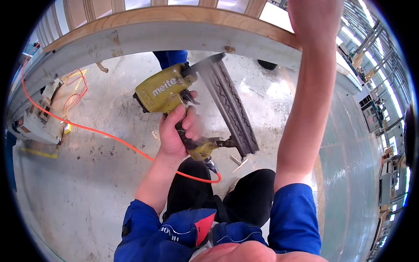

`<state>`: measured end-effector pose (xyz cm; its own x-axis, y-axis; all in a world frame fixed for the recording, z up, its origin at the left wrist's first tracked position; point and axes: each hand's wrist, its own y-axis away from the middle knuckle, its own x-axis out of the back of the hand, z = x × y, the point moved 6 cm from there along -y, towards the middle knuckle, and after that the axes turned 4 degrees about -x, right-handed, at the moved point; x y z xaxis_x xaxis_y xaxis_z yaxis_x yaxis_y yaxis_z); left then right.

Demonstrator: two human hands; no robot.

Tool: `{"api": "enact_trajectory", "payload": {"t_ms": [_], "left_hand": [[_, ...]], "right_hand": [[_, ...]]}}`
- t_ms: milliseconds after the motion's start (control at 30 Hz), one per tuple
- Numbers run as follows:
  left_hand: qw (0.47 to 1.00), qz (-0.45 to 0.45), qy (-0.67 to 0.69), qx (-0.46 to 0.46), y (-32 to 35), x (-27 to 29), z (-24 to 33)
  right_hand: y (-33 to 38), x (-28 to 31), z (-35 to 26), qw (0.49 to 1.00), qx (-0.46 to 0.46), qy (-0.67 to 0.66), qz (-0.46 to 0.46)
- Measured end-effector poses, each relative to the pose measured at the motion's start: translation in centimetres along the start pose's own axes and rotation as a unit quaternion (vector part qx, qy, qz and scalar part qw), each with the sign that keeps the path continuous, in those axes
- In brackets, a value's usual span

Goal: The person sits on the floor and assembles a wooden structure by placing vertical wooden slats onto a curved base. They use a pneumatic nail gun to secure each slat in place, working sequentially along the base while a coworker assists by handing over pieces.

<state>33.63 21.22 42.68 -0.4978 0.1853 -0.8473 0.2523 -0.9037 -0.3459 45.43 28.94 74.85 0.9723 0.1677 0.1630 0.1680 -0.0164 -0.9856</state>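
Observation:
My left hand (178, 131) is wrapped round the black grip of a yellow-green pneumatic nail gun (163, 89), its fingers below the trigger. The gun's long dark magazine (231, 105) slants down on the right. An orange air hose (109, 136) joins the fitting at the base of the grip. My right arm reaches up and away to the wooden frame (183, 15) on the workbench; my right hand (315, 19) is cut off by the top edge, so its fingers are out of sight. The gun is held in the air, in front of the bench edge.
The grey bench edge (144, 38) curves across the top, with wooden slats above it. A pale machine (37, 126) stands at left, beside more hose. Small metal strips (238, 165) lie on the floor near my knees. Blue trouser legs (170, 57) show beyond the bench.

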Motion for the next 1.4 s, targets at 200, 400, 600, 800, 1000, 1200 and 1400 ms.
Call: {"api": "enact_trajectory", "payload": {"t_ms": [200,400,600,800,1000,1200,1400], "left_hand": [[0.946,-0.08,0.304,0.079,-1.6,-4.6,-3.4],[0.88,-0.131,0.442,0.117,-2.4,-8.4,-5.6],[0.871,-0.153,0.452,0.119,-2.6,-8.6,-6.9],[0.868,-0.171,0.455,0.101,-2.8,-10.2,-6.9],[0.856,-0.165,0.482,0.086,-2.9,-10.5,-7.3],[0.851,-0.193,0.477,0.103,-2.6,-10.6,-7.0],[0.843,-0.194,0.493,0.091,-2.4,-10.5,-6.9]], "right_hand": [[-0.2,-0.2,-1.5,0.994,-0.07,-0.079,-0.025],[-0.6,0.2,-0.7,0.998,0.03,-0.051,0.0],[-0.3,-0.3,0.4,0.991,0.037,-0.125,0.02],[0.4,0.1,-1.0,0.985,-0.033,-0.171,-0.021],[-0.2,-0.3,0.9,0.988,0.016,-0.156,0.007],[0.7,0.3,-1.5,0.996,0.04,-0.071,0.023],[0.3,0.3,-1.5,0.992,-0.037,-0.121,-0.005]]}}
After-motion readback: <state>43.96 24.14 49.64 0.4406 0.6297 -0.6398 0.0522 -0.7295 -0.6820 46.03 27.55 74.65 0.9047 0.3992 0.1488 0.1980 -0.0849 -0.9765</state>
